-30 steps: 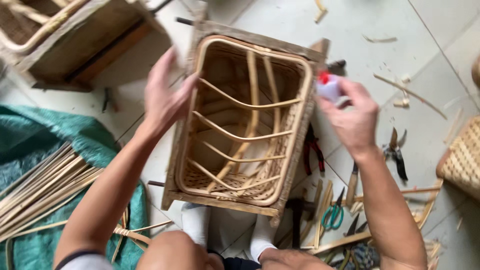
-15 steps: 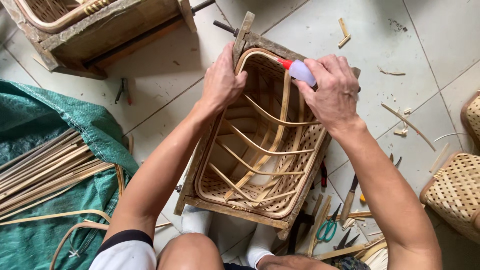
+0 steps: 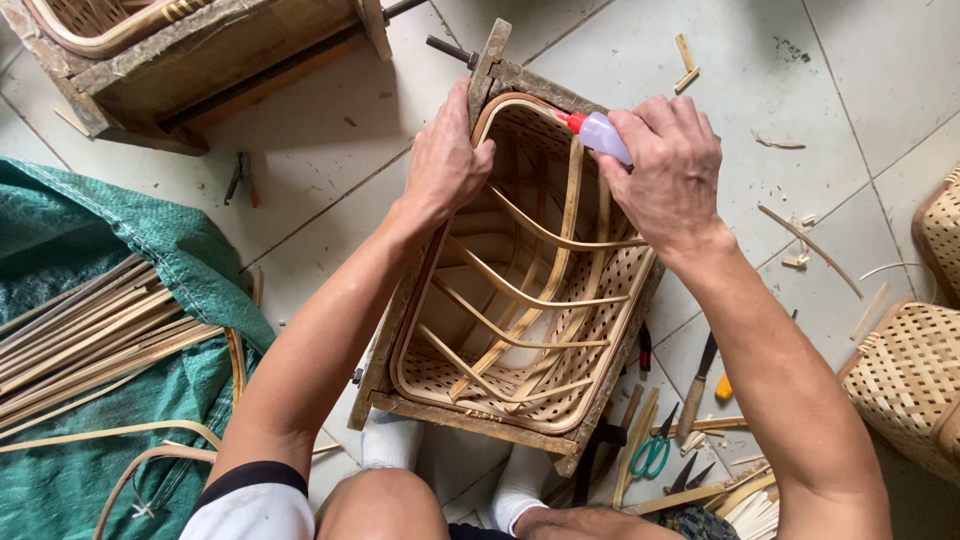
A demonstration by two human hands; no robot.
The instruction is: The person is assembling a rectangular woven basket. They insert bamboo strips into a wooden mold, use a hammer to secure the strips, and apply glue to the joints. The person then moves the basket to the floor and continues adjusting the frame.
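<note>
Glue bottle (image 3: 603, 133) pinched in right hand (image 3: 668, 175), red tip at basket (image 3: 520, 290) rim, far corner. Left hand (image 3: 445, 160) grips the rim beside it, fingers curled over. Risk: glue may drip onto fingers, or rim springs loose if grip slackens.

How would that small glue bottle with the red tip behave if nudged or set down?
The glue bottle looks like soft translucent plastic, so it probably squashes under a firm squeeze. It is small inside the right hand, so likely light. Its rounded body suggests it would roll if laid on the floor tiles, and the narrow shape seems apt to tip when stood upright.
</note>
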